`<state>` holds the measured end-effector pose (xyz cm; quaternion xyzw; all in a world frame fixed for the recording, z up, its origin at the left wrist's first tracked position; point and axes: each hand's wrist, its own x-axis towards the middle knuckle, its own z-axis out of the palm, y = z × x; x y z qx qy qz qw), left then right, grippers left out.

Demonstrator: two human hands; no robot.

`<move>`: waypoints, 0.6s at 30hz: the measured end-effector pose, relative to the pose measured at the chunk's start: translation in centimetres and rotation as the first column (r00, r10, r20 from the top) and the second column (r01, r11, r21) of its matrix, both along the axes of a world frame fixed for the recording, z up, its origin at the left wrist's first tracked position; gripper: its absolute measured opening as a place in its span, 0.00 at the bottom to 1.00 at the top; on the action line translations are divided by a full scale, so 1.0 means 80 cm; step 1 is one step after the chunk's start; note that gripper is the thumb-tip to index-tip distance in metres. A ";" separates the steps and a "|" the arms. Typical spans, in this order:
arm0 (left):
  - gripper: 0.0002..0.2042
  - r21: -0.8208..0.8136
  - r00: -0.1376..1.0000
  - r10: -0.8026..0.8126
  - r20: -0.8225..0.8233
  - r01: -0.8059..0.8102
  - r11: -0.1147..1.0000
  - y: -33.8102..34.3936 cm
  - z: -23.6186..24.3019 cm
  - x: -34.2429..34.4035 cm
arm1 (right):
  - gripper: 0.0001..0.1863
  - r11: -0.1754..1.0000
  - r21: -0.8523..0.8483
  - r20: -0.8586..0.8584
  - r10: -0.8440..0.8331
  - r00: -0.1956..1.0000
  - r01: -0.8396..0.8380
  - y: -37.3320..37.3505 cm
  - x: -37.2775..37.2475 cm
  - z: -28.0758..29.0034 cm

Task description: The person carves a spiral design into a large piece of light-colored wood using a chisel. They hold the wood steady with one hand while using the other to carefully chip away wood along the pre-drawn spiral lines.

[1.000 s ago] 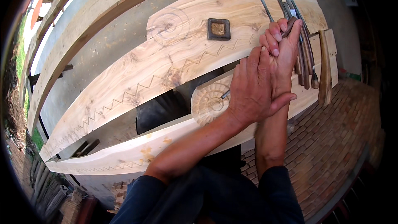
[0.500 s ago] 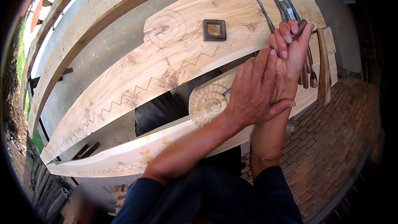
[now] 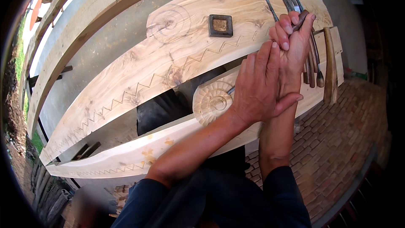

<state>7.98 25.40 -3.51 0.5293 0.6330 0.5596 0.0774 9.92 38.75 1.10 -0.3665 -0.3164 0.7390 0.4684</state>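
Observation:
A carved round rosette (image 3: 218,103) lies on the near pale plank (image 3: 112,160). Close to its right side, the metal blade of a carving chisel (image 3: 230,90) shows from under my left hand (image 3: 258,82). The fingers of that hand lie close together over the shaft, partly overlapping my right hand (image 3: 295,44), and its thumb points right. My right hand, palm turned up, is curled around the brown wooden handle (image 3: 301,20). Most of the shaft between the hands is hidden.
On the far plank (image 3: 139,65), with a zigzag line and drawn circles, sits a dark square block (image 3: 220,25). Several chisels (image 3: 294,0) lie beyond my right hand. A wooden mallet-like handle (image 3: 330,65) lies right of them. Curved beams (image 3: 63,42) stand at left.
The whole view has shifted slightly. My right hand and the chisel handle have moved a little farther away; the left hand stays over the shaft beside the rosette.

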 end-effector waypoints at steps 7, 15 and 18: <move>0.58 -0.016 1.000 0.021 0.015 -0.021 1.000 0.000 -0.001 0.001 | 0.30 1.000 0.009 0.040 0.016 0.999 -0.017 0.002 0.001 -0.010; 0.59 -0.055 0.998 0.056 0.038 -0.054 0.997 -0.001 0.005 -0.002 | 0.30 0.995 -0.076 -0.022 0.064 0.998 -0.066 0.000 -0.007 -0.025; 0.60 -0.074 0.997 0.074 0.012 -0.073 0.995 -0.001 0.001 -0.003 | 0.30 0.995 -0.083 0.004 0.056 0.998 -0.056 -0.003 -0.014 -0.025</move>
